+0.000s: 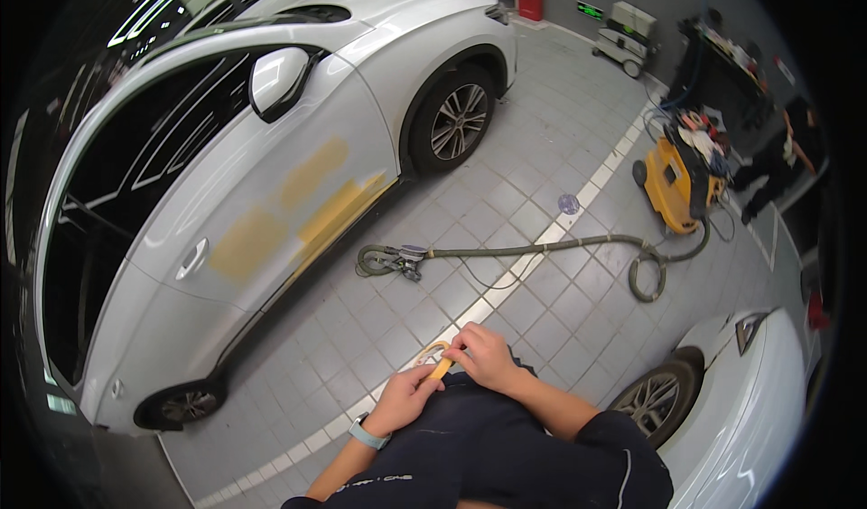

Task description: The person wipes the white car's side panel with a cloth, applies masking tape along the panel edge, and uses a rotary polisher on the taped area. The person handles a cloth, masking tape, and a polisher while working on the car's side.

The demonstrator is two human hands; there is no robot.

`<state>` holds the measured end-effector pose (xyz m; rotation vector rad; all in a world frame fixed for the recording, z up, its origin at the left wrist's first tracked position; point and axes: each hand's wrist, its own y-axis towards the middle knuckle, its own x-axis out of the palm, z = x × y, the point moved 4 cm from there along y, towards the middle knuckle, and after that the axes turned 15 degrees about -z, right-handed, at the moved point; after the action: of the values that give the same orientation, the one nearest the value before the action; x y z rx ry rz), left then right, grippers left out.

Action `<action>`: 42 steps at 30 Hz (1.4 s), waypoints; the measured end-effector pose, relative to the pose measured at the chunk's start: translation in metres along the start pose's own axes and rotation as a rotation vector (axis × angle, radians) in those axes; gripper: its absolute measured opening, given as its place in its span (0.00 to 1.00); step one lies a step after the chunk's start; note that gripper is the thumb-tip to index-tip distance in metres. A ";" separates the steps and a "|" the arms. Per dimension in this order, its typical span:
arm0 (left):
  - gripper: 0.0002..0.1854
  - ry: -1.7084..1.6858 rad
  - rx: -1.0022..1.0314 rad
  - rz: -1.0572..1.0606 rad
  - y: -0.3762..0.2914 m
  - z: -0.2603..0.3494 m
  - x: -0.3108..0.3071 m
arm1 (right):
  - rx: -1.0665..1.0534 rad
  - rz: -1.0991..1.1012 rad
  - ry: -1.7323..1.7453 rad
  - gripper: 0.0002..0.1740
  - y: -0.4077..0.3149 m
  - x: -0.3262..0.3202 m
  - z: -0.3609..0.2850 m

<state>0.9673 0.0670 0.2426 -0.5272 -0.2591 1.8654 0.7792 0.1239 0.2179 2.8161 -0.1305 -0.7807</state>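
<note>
In front of my torso, both hands are on a roll of yellow masking tape [441, 369]. My left hand [406, 398], with a watch on its wrist, pinches the lower end of the tape. The fingertips of my right hand [484, 355] press on its upper part, close to the ring-shaped edge. Whether a strip is pulled off the roll cannot be told. Across the floor stands a white car [223, 177]. Its side carries dull yellow filler-like patches [247, 245] on the front door and along the lower door edge.
A sander [410, 255] lies on the tiled floor, joined by a green hose [515, 249] to a yellow dust extractor [667, 184]. Near the white line lies a purple disc [569, 204]. Another white car [738, 400] stands at right. A person [779, 157] is by the wall bench.
</note>
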 end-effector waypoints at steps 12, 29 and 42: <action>0.14 -0.086 -0.308 -0.147 0.106 -0.083 -0.166 | 0.584 -0.091 1.340 0.18 0.129 0.146 0.158; 0.10 -0.099 -0.016 -0.538 0.550 -0.430 -0.248 | 0.611 0.733 1.241 0.15 0.229 0.273 0.608; 0.10 0.064 0.385 -0.635 0.702 -0.549 -0.208 | 0.450 1.019 0.091 0.12 0.236 0.288 0.763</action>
<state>0.6999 -0.4150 -0.4874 -0.2008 -0.0119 1.2329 0.6243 -0.2865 -0.5092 2.5626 -1.7155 -0.3789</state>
